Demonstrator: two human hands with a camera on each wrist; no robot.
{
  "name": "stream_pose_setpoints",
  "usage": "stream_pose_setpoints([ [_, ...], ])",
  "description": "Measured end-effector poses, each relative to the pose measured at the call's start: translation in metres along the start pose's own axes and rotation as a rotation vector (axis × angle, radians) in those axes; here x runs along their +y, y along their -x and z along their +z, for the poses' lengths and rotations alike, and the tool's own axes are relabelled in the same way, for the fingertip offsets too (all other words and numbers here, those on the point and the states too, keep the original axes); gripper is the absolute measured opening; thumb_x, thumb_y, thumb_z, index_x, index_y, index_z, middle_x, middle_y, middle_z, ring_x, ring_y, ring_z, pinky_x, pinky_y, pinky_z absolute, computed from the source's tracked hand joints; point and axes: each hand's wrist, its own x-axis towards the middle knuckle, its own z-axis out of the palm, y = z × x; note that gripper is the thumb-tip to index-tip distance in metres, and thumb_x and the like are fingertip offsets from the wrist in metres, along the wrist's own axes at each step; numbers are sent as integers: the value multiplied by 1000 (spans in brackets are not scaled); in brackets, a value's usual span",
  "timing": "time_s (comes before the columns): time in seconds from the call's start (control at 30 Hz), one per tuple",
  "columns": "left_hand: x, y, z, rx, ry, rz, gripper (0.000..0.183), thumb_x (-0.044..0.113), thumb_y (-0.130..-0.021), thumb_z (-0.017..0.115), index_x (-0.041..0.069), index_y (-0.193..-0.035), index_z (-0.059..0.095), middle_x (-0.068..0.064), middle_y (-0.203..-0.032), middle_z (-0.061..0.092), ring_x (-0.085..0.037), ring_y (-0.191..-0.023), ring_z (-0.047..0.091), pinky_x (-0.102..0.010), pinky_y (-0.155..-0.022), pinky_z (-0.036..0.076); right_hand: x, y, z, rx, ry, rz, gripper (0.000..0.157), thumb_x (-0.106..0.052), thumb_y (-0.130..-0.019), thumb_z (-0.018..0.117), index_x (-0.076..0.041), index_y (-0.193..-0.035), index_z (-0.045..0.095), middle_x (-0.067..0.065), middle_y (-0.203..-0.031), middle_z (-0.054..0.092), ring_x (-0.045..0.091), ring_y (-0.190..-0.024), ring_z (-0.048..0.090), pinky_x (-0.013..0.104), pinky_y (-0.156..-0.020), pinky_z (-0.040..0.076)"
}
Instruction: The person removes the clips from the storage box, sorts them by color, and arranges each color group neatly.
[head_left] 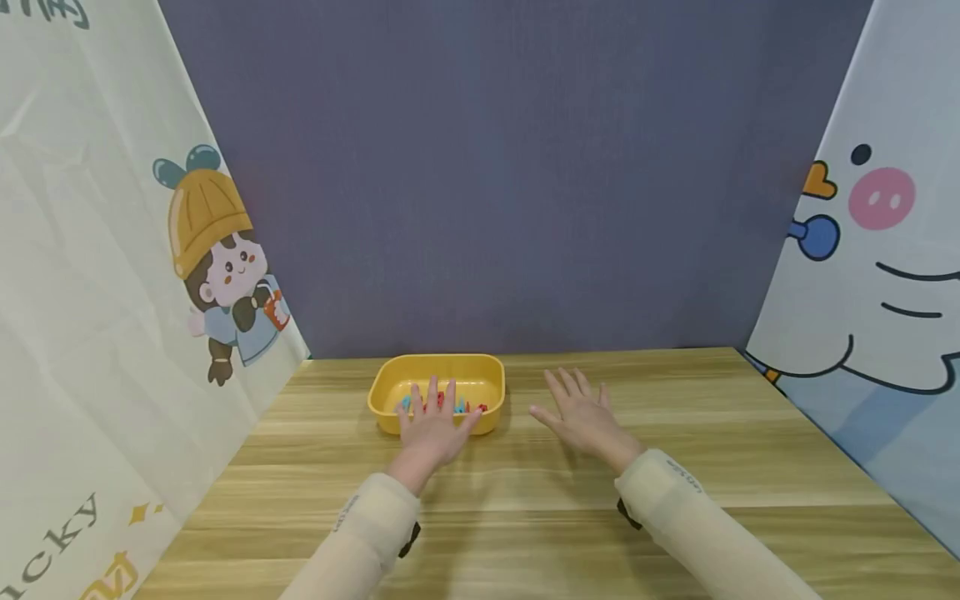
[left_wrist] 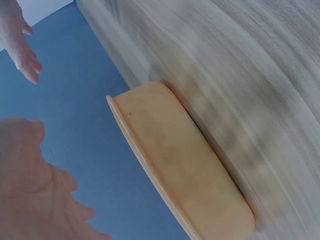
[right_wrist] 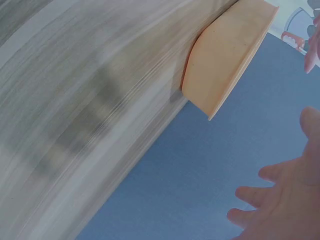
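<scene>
Bin [head_left: 450,372] sits near back edge of tbl [head_left: 525,533], a bit L of ctr, long axis running L–R, approx parallel to that edge. L hand [head_left: 433,435] is nearer by far: it hovers at the bin's near side, fingers pointing fwd across the rim in head view; L wrist view shows a gap btwn hand & bin, so no contact. R hand [head_left: 588,423] hangs above tbl to the R of the bin, so from there the bin lies off to the L. Both hands released, fingers spread, nothing grasped. Bin looks like smooth, slightly glossy yellow plastic: rounded rect., thin flared lip. Small red & blue pcs [head_left: 460,407] lie inside, partly behind L fingers; exact shapes too small to tell. Tbl has streaky wood grain; backdrop [head_left: 487,167] is matte, fabric-like, blue-grey.
</scene>
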Motion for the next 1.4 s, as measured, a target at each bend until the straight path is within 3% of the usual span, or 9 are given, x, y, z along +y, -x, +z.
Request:
stream_pose_setpoints([
  [0.43,-18,0,-1,28,38,-9,74,60,-92,27,17,-149,9,-12,-152,-5,-40,-134,-11,-59,-104,-8,5,1,0,29,8,-1,79,-61,-90,33,-7,-147,18,22,-148,18,41,-134,9,69,-99,0],
  [0.83,-43,-3,2,2,164,-55,78,63,-91,19,11,-148,6,-18,-151,-7,-44,-133,-9,-65,-102,1,7,-1,3,55,-74,19,80,-60,-90,34,-3,-145,21,22,-143,29,42,-130,24,69,-99,7],
  [1.07,-53,-3,4,23,171,-73,76,58,-94,23,6,-148,8,-22,-150,-5,-49,-132,-3,-64,-103,3,8,-3,5,43,-109,21,79,-58,-91,37,-2,-145,20,22,-144,28,43,-130,24,67,-99,13],
  [1.4,-68,-2,3,-2,204,-94,77,58,-94,21,5,-147,5,-23,-149,-6,-50,-130,-7,-64,-103,1,10,-3,8,60,-141,1,73,-48,-93,43,1,-143,24,25,-141,32,45,-126,30,64,-99,20],
])
